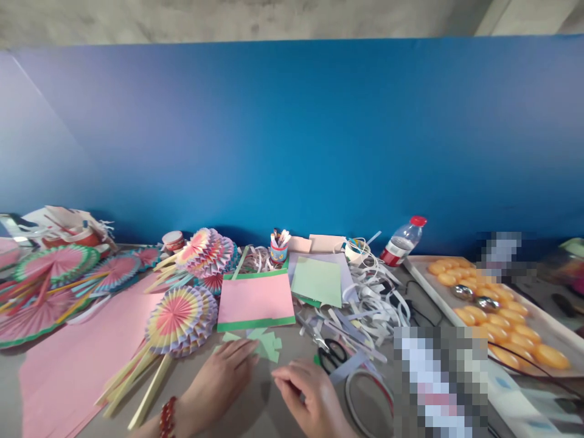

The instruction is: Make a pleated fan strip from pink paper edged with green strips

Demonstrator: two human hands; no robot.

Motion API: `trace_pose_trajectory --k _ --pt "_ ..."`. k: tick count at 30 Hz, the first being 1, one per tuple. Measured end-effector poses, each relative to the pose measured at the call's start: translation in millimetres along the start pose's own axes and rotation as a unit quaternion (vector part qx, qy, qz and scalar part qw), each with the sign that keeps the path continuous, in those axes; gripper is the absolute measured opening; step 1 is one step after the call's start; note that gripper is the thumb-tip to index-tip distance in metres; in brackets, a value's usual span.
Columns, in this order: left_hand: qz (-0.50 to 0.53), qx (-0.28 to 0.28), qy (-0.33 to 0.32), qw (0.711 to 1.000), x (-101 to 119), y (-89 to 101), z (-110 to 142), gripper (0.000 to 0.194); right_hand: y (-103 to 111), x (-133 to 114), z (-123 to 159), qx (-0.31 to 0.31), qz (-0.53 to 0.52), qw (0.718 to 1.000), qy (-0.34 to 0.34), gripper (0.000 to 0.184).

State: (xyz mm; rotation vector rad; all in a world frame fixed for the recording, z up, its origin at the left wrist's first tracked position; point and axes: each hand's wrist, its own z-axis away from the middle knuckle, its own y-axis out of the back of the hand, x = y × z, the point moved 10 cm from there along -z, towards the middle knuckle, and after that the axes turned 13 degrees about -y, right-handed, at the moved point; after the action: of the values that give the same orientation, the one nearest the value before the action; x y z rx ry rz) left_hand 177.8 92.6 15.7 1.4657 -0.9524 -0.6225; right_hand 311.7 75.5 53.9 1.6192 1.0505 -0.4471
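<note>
My left hand [228, 377], with a red bead bracelet at the wrist, lies with its fingers stretched out at the edge of some light green paper scraps [269, 347]. To its right, my right hand [310, 392] is closed, fingers curled toward the thumb, and nothing shows in them. Just beyond the scraps lies a pink sheet with green borders [256, 299]. Black-handled scissors [332, 354] rest close to my right hand, beside a roll of tape [360, 389]. A pleated paper fan [176, 319] with pale sticks lies left of my left hand.
Large pink sheets [86, 359] and more fans [55, 267] cover the left side. Paper strips [378, 298] heap up right of a green sheet [317, 280]. A bottle [404, 242] and a tray [413, 263] of orange ovals stand right. A blue panel [292, 134] closes the back.
</note>
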Motion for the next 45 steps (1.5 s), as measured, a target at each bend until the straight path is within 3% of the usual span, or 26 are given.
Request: trace_pose_trajectory --k 8,10,13,15,19,22,24,28,31,34,36,39,41,45 --pt "-0.002 0.036 -0.031 0.999 1.4 12.1 -12.9 0.027 3.2 11.8 -0.6 0.000 0.000 1.000 -0.028 0.015" --pt "0.002 0.061 -0.011 0.998 -12.9 26.2 -4.0 0.024 7.3 13.0 -1.1 0.006 -0.004 1.000 -0.026 0.015" --pt "0.004 0.102 0.083 0.991 -47.8 50.2 19.6 0.022 12.9 17.2 -2.6 0.014 -0.013 0.999 -0.036 0.016" --pt "0.014 0.121 0.112 0.986 -57.6 58.1 32.4 0.023 15.0 20.6 -3.5 0.018 -0.022 0.999 -0.045 0.016" --pt "0.040 0.105 0.099 0.989 -42.6 44.2 36.1 0.026 10.1 22.3 -3.3 0.017 -0.013 0.999 -0.042 0.016" --pt "0.053 0.068 0.045 0.995 -22.5 28.3 25.6 0.027 2.0 22.5 -2.4 0.015 0.012 0.999 -0.032 0.016" --pt "0.044 0.064 0.033 0.996 -23.6 29.7 16.2 0.028 -3.3 23.3 -1.8 0.011 0.024 0.999 -0.027 0.016" --pt "-0.009 0.081 0.048 0.995 -61.7 57.9 -21.2 0.037 -12.4 25.2 -0.8 -0.016 0.026 0.999 -0.025 0.016" --pt "-0.059 0.067 0.077 0.993 -104.2 74.1 -61.4 0.040 -16.0 29.0 -0.4 -0.034 0.015 0.999 -0.034 0.019" --pt "-0.075 0.066 0.098 0.990 -137.0 76.7 -91.9 0.037 -16.1 35.6 -0.5 -0.037 0.010 0.998 -0.048 0.020" --pt "-0.078 0.059 0.095 0.991 -146.9 70.6 -103.0 0.028 -16.2 39.8 -1.0 -0.041 0.010 0.997 -0.059 0.019" --pt "-0.076 0.052 0.073 0.993 -147.1 64.3 -108.8 0.014 -16.6 39.8 -1.5 -0.044 0.010 0.997 -0.066 0.019" --pt "-0.074 0.057 0.054 0.994 -141.1 70.2 -108.9 0.013 -17.9 35.5 -1.3 -0.050 0.013 0.997 -0.064 0.019" --pt "-0.066 0.100 0.038 0.992 -121.4 111.5 -100.2 0.023 -19.6 26.6 -1.1 -0.070 0.022 0.996 -0.057 0.018"
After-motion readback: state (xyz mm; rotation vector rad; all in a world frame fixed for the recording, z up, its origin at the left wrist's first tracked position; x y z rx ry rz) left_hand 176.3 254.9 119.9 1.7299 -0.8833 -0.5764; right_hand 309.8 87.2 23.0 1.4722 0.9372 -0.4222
